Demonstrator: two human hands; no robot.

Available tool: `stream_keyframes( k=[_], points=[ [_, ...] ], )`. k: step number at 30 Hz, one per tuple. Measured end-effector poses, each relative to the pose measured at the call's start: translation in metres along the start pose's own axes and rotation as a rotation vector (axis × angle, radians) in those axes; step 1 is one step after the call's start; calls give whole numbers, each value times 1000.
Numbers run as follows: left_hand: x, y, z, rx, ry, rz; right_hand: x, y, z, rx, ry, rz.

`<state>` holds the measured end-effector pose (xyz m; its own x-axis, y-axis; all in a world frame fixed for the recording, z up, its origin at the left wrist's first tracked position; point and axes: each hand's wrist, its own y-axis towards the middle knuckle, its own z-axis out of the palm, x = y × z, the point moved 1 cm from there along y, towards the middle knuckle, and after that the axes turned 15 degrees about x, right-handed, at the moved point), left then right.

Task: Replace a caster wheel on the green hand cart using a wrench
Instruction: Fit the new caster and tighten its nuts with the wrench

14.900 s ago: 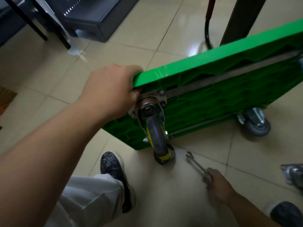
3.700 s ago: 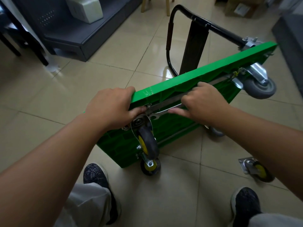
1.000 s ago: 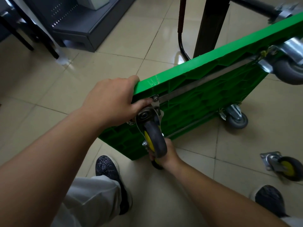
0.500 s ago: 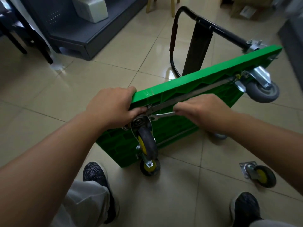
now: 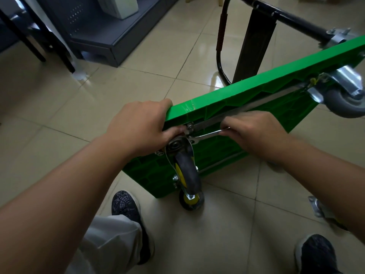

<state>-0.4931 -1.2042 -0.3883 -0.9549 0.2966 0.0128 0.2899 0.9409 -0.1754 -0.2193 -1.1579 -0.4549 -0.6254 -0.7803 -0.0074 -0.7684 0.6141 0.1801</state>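
Head view: forearm (image 5: 316, 165) partly covers loose caster (image 5: 316, 208).

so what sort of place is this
Probably an indoor office or storeroom, hard to say which: glossy beige floor tiles, a dark grey cabinet with a white box on it, and black furniture legs.

1. No text, label, brand or number can be read anywhere in view.
2. The cart (image 5: 227, 107) and the wrench (image 5: 209, 135) show no legible marking.
3. The white box (image 5: 118, 6) is too blurred to tell.
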Motion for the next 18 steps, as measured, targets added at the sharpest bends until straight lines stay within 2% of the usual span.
stream_keyframes(
  k=[6, 8, 12, 15, 18],
  points=[
    [-2, -1, 0, -19, 6, 6, 9, -8, 55, -22, 142, 103],
    [-2, -1, 0, -29, 4, 11, 22, -12, 81, -27, 260, 181],
    [0, 0, 1, -23, 0, 5, 64, -12, 127, -80, 758, 424],
    [0, 0, 1, -15, -9, 10, 110, -5, 141, -51, 1116, 629],
    [0, 0, 0, -19, -9, 14, 139, 0, 138, -87, 1351, 684]
  ],
)
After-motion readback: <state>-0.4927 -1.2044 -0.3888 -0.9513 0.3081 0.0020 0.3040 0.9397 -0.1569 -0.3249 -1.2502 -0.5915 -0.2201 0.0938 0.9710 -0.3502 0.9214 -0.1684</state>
